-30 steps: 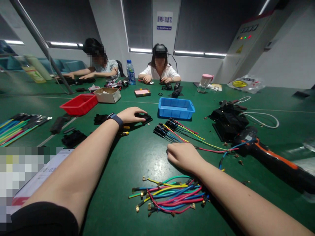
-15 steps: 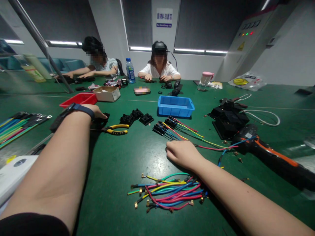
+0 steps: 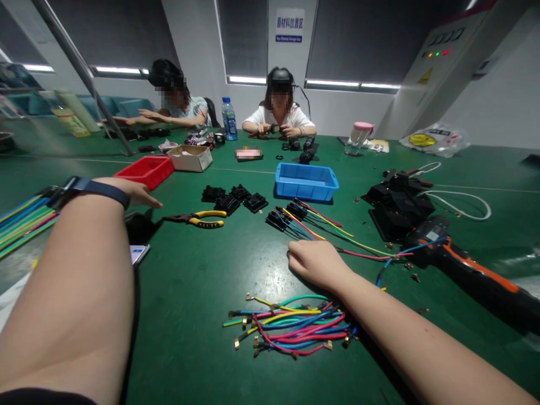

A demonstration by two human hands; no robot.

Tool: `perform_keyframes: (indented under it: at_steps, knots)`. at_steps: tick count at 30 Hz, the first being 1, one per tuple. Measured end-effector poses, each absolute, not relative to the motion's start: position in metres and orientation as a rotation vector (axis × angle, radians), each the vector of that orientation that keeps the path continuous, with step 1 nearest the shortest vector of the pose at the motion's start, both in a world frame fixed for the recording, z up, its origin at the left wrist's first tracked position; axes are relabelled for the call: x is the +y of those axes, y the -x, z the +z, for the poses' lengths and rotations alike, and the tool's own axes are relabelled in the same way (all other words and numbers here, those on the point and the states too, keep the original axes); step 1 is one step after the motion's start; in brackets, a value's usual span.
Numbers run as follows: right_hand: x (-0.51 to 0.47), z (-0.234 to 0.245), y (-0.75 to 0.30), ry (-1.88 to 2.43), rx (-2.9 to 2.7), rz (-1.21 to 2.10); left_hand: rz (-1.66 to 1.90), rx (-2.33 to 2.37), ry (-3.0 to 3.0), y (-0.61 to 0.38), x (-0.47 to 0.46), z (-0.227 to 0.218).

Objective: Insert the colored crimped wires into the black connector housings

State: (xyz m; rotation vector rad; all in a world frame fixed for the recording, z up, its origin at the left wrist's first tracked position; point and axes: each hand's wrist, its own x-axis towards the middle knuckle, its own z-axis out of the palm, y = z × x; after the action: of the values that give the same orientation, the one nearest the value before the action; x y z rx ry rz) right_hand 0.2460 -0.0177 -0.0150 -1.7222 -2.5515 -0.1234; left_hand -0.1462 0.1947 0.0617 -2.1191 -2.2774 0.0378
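My left hand (image 3: 141,193) hovers at the left with its fingers stretched out and nothing visible in them. Below it lies a dark object (image 3: 145,226), partly hidden by the forearm. To its right are yellow-handled pliers (image 3: 206,218) and a group of small black plastic parts (image 3: 230,202). My right hand (image 3: 314,260) rests on the table as a closed fist, its fingertips hidden. Just beyond it are black parts with coloured wires attached (image 3: 279,218). A bundle of loose coloured wires with brass terminals (image 3: 291,326) lies on the near side.
A blue bin (image 3: 306,188), a red tray (image 3: 145,174) and a cardboard box (image 3: 189,160) stand farther back. To the right lie a black-and-orange power tool (image 3: 476,267) and larger black parts (image 3: 399,205). Coloured cables (image 3: 25,222) lie far left. Two people sit across the table.
My left hand has drawn back to the left, uncovering the pliers' jaws. Another black part now shows at the left end of the group. My right hand stays put.
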Motion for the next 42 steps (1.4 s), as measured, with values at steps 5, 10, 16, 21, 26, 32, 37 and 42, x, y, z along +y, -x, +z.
perform_keyframes:
  at_steps: [5,10,16,21,26,32,37,42]
  knots:
    - [-0.018,-0.016,-0.247,1.714,-2.552,-0.129,0.417,-2.406,2.128,0.154,0.160,0.054]
    - [-0.019,-0.016,-0.247,1.707,-2.556,-0.129,0.522,-2.364,2.184,0.140,0.148,0.062]
    - [-0.019,-0.015,-0.248,1.708,-2.568,-0.114,0.362,-2.037,2.548,0.075,0.111,0.071]
    - [-0.021,-0.013,-0.248,1.706,-2.566,-0.112,0.127,-1.610,2.873,0.014,0.069,0.043]
    - [-0.021,-0.012,-0.247,1.718,-2.565,-0.114,-0.070,-1.674,2.722,0.031,0.092,0.025]
    - [-0.021,-0.012,-0.248,1.703,-2.575,-0.112,-0.032,-1.630,2.724,0.061,0.116,0.006]
    - [-0.023,-0.011,-0.247,1.694,-2.554,-0.140,0.037,-1.745,2.595,0.054,0.110,0.001]
    - [-0.021,-0.014,-0.250,1.652,-2.559,-0.150,0.084,-1.771,2.546,0.050,0.105,0.003]
